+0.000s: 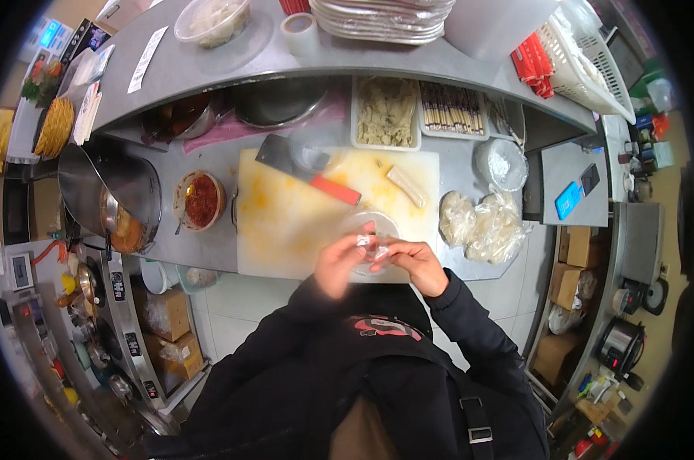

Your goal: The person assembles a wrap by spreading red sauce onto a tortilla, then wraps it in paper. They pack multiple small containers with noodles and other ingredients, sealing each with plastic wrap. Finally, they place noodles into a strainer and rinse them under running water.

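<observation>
My left hand [336,261] and my right hand [420,265] meet at the front of a white cutting board [283,241]. Pinched between their fingers is a small piece of clear plastic [379,252]; what it wraps, if anything, cannot be made out. Beneath them a round clear plastic container [390,223] stands on the board, partly hidden by the hands. Behind it lies a cleaver [280,156] with a red handle, a clear round plastic piece [310,154] overlapping its blade. A pale wrapped stick [406,186] rests at the board's right.
Left of the board are a bowl of red sauce [202,200] with a spoon and a large pot [145,184]. Plastic-bagged pale lumps [493,227] and clear containers [501,164] sit right. A raised shelf [347,63] overhangs a tray of pale food [386,112] and packed sticks [453,112].
</observation>
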The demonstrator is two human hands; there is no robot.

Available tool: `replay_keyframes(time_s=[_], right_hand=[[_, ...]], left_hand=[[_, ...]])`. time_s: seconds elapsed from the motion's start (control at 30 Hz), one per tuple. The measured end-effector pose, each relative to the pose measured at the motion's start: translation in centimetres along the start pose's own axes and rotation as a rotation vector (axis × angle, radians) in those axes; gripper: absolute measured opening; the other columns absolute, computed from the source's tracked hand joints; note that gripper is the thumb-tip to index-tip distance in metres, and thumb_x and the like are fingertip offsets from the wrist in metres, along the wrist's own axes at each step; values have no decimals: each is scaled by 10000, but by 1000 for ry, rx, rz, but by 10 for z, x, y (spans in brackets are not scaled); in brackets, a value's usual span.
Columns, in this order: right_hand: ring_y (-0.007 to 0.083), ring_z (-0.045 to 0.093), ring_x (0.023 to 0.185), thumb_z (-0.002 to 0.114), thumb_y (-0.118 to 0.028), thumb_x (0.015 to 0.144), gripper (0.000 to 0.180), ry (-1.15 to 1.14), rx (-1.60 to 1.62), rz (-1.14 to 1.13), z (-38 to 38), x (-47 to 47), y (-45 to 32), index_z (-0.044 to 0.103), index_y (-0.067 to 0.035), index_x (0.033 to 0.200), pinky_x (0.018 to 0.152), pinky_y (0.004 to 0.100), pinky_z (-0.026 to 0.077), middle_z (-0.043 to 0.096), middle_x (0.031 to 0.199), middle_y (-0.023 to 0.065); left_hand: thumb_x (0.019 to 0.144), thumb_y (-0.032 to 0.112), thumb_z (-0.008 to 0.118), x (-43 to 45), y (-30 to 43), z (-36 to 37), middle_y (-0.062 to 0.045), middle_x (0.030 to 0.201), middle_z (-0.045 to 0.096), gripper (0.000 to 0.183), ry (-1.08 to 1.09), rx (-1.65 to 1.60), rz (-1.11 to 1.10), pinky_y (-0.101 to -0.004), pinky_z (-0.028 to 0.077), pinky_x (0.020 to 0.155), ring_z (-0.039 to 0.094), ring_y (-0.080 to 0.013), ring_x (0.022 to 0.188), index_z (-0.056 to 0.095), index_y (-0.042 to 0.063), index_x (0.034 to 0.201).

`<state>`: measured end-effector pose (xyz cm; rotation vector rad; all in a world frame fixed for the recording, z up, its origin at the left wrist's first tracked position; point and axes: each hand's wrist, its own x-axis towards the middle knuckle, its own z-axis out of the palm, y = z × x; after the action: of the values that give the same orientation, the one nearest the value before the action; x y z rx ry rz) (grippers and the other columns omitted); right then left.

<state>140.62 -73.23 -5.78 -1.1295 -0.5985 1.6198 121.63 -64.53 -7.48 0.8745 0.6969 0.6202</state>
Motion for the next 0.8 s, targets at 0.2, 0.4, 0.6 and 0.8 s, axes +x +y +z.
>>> replay_keyframes(time_s=[0.2,0.4,0.6,0.8], right_hand=[[132,683,893,751,44,871,137,81,-90,19,-13,14,31,741,9,1003,839,273,534,748,980,64],[37,506,583,717,44,857,113,412,-187,98,-47,24,68,650,-27,914,569,209,435,591,690,-36],[131,605,616,611,-90,984,113,427,276,213,-10,3,43,669,5,1007,613,264,510,662,751,56],[211,725,768,515,-146,1062,240,29,458,210,13,8,34,657,31,1140,758,309,600,737,901,159]], left_hand=[[1023,107,595,15,-18,-36,-41,1087,696,230,-225,251,-226,-280,510,848,628,-110,896,708,-20,1178],[1002,139,567,10,-48,-99,-131,1012,737,188,55,50,-201,-423,480,1012,675,-265,1041,700,33,921],[1030,159,550,14,-30,-63,-150,1153,725,204,49,235,-59,-433,476,1035,670,-279,1087,684,19,1093],[1094,170,505,27,-6,-20,-62,1225,699,362,-269,292,-312,-269,497,928,614,-94,1046,604,-32,1377]])
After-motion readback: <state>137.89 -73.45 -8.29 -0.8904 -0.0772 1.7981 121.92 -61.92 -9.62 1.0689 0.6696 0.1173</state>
